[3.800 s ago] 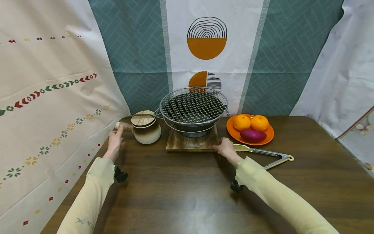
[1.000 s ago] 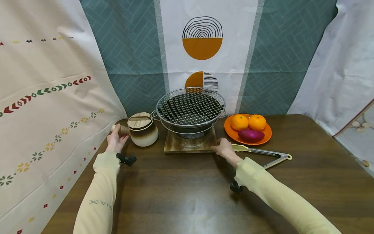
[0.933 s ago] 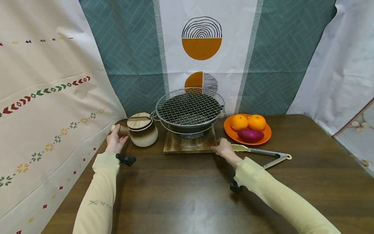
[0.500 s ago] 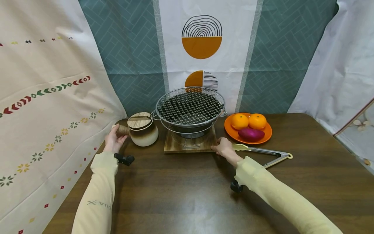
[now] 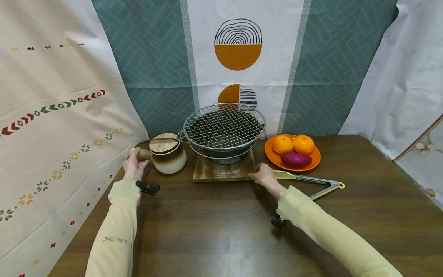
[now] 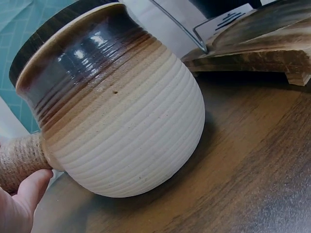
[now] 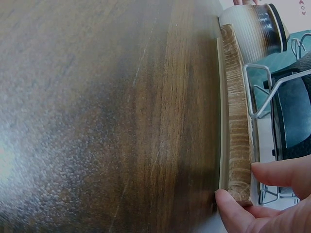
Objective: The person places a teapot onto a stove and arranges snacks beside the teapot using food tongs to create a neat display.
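A ceramic pot point(image 5: 170, 161), brown-glazed above and cream below, stands at the left with a wooden lid point(image 5: 164, 142) on it. My left hand point(image 5: 132, 166) grips its twine-wrapped handle point(image 5: 144, 154); the left wrist view shows the thumb against the twine handle point(image 6: 22, 158). A round grill point(image 5: 225, 130) with a wire mesh top sits on a wooden board point(image 5: 209, 172). My right hand point(image 5: 265, 177) holds the board's front right corner. In the right wrist view, the thumb lies on top of the board point(image 7: 239, 121) and a finger at its lower edge.
Right of the grill is an orange plate point(image 5: 270, 152) with two oranges point(image 5: 282, 144) and a purple sweet potato point(image 5: 295, 159). Tongs point(image 5: 313, 179) lie splayed behind the right wrist. Curtains point(image 5: 155, 57) hang close behind and on both sides of the table point(image 5: 214, 223).
My left hand has turned and settled around the pot handle since the earliest frame. The right hand stays at the board's corner. The head view has shifted slightly.
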A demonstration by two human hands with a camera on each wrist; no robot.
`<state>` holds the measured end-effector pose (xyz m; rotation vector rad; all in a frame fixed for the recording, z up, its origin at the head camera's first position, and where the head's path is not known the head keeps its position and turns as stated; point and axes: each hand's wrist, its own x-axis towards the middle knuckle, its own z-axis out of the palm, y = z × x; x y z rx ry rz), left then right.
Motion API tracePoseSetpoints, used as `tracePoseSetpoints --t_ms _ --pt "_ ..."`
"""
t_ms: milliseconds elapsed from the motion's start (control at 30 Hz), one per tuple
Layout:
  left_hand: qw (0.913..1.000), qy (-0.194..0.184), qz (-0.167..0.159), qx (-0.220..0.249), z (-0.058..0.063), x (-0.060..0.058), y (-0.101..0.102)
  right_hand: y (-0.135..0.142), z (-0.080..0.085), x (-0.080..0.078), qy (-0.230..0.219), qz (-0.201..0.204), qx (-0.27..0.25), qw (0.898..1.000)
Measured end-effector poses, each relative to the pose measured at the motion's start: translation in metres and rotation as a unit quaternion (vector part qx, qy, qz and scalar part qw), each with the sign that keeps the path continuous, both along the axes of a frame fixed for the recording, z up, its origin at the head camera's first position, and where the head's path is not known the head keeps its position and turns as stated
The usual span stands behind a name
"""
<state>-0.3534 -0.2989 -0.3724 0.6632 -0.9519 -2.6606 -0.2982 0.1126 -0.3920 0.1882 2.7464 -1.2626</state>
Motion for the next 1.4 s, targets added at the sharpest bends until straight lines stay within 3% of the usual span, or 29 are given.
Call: tracePoseSetpoints --t_ms 200,433,600,833,967,1200,1400 --pt "0.9993 -0.003 0.035 -0.016 -0.001 0.002 -0.001 -0.002 0.0 0.0 -0.003 0.006 -0.006 1.0" --pt "0.9949 -0.037 0.075 -0.057 -0.002 0.001 -0.003 -0.001 -0.001 0.0 0.004 0.008 -0.011 1.0" --pt "0.9936 -0.039 0.084 -0.064 0.002 0.002 -0.005 0.001 0.0 0.0 0.01 0.012 -0.014 1.0" --pt "0.9961 -0.018 0.069 -0.052 0.017 0.003 -0.009 0.002 0.001 -0.001 0.012 0.016 -0.013 1.0" --pt "0.9964 -0.008 0.074 -0.039 0.029 0.003 -0.013 0.003 0.001 -0.001 0.011 0.017 -0.012 1.0" --pt "0.9947 -0.03 0.087 -0.046 0.047 0.009 -0.019 0.003 0.001 -0.001 0.009 0.015 -0.007 1.0" --pt "0.9962 -0.011 0.085 -0.014 0.058 0.012 -0.022 0.002 0.001 -0.001 0.007 0.011 -0.006 1.0"
